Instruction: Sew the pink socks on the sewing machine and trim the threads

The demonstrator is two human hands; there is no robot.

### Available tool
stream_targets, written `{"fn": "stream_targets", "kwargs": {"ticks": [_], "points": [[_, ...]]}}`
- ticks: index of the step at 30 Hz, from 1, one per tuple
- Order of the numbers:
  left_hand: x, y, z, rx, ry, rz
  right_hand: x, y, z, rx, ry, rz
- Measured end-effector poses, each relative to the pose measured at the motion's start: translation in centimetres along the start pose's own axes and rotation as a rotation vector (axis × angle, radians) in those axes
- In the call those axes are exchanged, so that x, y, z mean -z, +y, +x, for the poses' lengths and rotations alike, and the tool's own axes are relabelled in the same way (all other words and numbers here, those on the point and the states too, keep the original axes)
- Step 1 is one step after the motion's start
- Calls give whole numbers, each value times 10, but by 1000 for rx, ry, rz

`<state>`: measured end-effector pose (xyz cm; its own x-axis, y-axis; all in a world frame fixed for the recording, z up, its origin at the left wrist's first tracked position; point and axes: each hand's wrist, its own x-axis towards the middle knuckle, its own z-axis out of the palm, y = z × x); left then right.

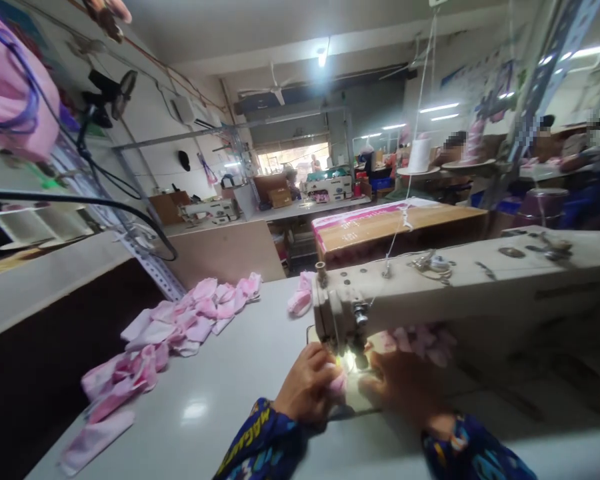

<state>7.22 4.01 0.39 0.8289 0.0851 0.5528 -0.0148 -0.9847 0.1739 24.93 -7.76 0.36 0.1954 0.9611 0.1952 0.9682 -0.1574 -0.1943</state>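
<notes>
A sewing machine [460,280] stands on the table, with its lamp shining on the needle area [353,360]. My left hand [307,383] is left of the needle, its fingers curled and pressed on a small pink cloth piece [338,383]. On the other side of the needle is my right hand [405,383], blurred and in shadow. Its thumb and fingers point toward the presser foot, but whether they pinch anything is hidden. Beneath the machine arm, behind my right hand, lies more pink cloth [423,340].
A long heap of pink cloth pieces [180,323] runs along the table's left side. Another pink piece [301,297] lies behind the machine head. Thread runs up to a white cone [419,157]. A cardboard box [395,223] stands behind; blurred people are at the far right.
</notes>
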Motion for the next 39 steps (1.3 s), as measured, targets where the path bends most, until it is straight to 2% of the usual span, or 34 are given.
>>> {"fn": "stream_targets", "kwargs": {"ticks": [4, 6, 10, 14, 16, 19, 22, 25, 28, 31, 37, 39], "points": [[6, 13, 1, -45, 33, 131, -2, 2, -2, 88, 62, -25], [8, 18, 1, -36, 59, 105, -3, 3, 3, 102, 91, -80], [12, 25, -2, 30, 110, 33, -3, 5, 16, 94, 60, -104], [7, 35, -14, 149, 281, -2, -7, 8, 9, 115, 57, -54], [0, 44, -23, 269, 367, -55, -11, 9, -4, 95, 48, 116], [-12, 63, -28, 452, 426, -239, -15, 5, -27, 99, -14, 587], [-18, 84, -21, 585, 403, -555, -9, -5, -43, 83, -84, 914], [-19, 99, -12, 730, 393, -865, 0, -17, -49, 18, -92, 1043], [-17, 104, -12, 962, 475, -1070, 9, -20, -54, -21, -63, 1012], [-12, 105, -17, 1132, 559, -1181, 15, -16, -60, 57, 14, 893], [-5, 110, -19, 1227, 626, -1198, 16, -17, -65, 118, 289, 611], [-5, 112, -19, 1233, 638, -1180, 15, -21, -66, 127, 341, 555]]}}
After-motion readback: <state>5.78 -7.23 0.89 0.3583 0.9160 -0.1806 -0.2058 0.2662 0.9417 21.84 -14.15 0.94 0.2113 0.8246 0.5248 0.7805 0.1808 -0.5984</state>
